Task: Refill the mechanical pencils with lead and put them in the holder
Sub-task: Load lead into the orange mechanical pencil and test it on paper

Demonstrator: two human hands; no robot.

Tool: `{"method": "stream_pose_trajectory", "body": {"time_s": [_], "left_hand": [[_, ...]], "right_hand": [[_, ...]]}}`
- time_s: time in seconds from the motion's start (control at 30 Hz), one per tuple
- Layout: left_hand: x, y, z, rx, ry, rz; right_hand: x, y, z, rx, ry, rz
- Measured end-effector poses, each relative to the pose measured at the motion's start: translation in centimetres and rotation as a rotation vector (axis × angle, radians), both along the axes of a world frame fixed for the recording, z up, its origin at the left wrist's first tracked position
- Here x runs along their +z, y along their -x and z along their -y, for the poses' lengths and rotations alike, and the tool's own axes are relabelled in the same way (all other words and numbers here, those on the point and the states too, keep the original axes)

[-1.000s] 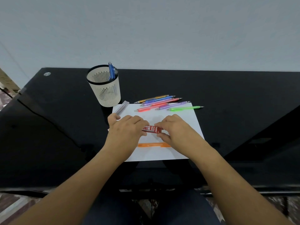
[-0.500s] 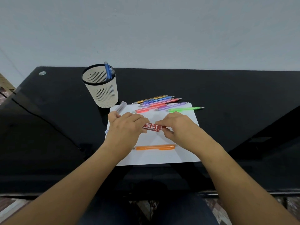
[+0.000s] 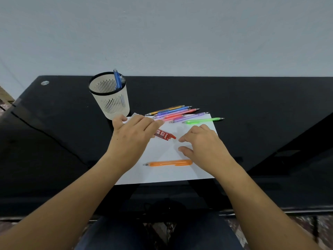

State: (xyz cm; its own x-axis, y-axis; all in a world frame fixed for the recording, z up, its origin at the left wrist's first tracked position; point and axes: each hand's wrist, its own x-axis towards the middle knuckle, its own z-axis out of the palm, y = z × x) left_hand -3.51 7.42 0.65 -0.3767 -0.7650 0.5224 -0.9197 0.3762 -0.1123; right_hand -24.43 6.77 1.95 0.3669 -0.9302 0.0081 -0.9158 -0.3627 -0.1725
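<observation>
Clamping red lead case (image 3: pixel 165 135) in left hand (image 3: pixel 132 136) fingers (image 3: pixel 153 125); holding nothing in right hand (image 3: pixel 201 143), fingers loosely apart.

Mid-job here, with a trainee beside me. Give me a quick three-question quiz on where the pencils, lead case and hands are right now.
1. True or false: the orange pencil stands in the holder.
2. Which hand grips the red lead case? A) left hand B) right hand C) both
3. Fill in: the one pencil standing in the holder is ____.

Key: 1 false, the orange pencil lies flat on the white paper. 2 A, the right hand is apart from the case. 3 blue, the blue pencil leans on the rim.
</observation>
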Motion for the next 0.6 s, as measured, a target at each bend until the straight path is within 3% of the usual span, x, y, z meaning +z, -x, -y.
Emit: {"method": "stream_pose_trajectory", "body": {"time_s": [0.4,0.6], "left_hand": [[-0.13,-0.07,-0.54,-0.016,-0.015,0.047],[-0.16,0.38,-0.72,-0.03,0.078,-0.011]], "right_hand": [[-0.34,-0.97,0.04,-0.048,0.023,0.014],[-0.05,-0.7,0.08,-0.049,0.031,0.002]]}}
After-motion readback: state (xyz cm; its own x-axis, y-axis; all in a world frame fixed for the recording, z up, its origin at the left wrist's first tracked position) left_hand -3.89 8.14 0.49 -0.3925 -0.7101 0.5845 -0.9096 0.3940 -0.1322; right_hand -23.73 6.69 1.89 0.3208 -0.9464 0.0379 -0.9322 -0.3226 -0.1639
